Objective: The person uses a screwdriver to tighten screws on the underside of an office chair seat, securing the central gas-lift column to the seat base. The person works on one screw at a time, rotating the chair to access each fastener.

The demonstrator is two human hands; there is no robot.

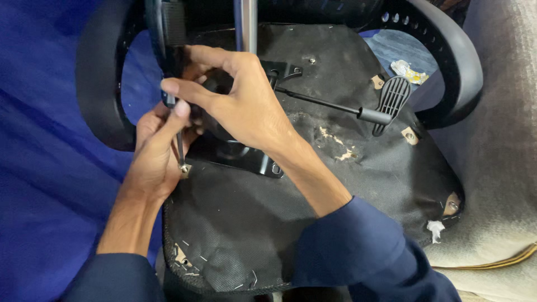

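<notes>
- Black metal, thin and stiff, is what I am judging the slim dark screwdriver to be: light to carry, but the handle looks smooth and could twist in the fingers.
- I am seeing my right hand closing around its handle from above, thumb and forefinger pinching tight, while the tip is standing on a screw at the edge of the black metal mounting plate.
- My left hand is curling in from below, fingers narrow, steadying the shaft near the tip; the handle is the best place to hold.
- Everything is sitting on the upturned chair seat covered in worn black fabric, which looks soft and torn.
- Crowding the work are the shiny chrome column, the black lever with a ribbed paddle and the curved black plastic armrest just beside my left hand.
</notes>
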